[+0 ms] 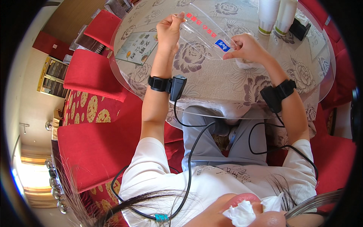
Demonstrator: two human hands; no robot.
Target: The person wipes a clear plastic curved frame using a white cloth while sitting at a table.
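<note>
Above the table I hold a clear plastic wrapper or box-like piece with red printing and a blue label; its exact kind is hard to tell because it is see-through. My left hand pinches its left end between thumb and fingers. At the other end, beside the blue label, my right hand grips the lower right corner. The piece is tilted, stretching between both hands. Beneath my right hand lies a translucent whitish item, partly covered by that hand.
A glass-topped round table bears a floral cloth. A printed card lies on the left. Two stacks of white paper cups stand at the back right, next to a black holder. Red chairs surround the table. Black cables run from my forearm straps.
</note>
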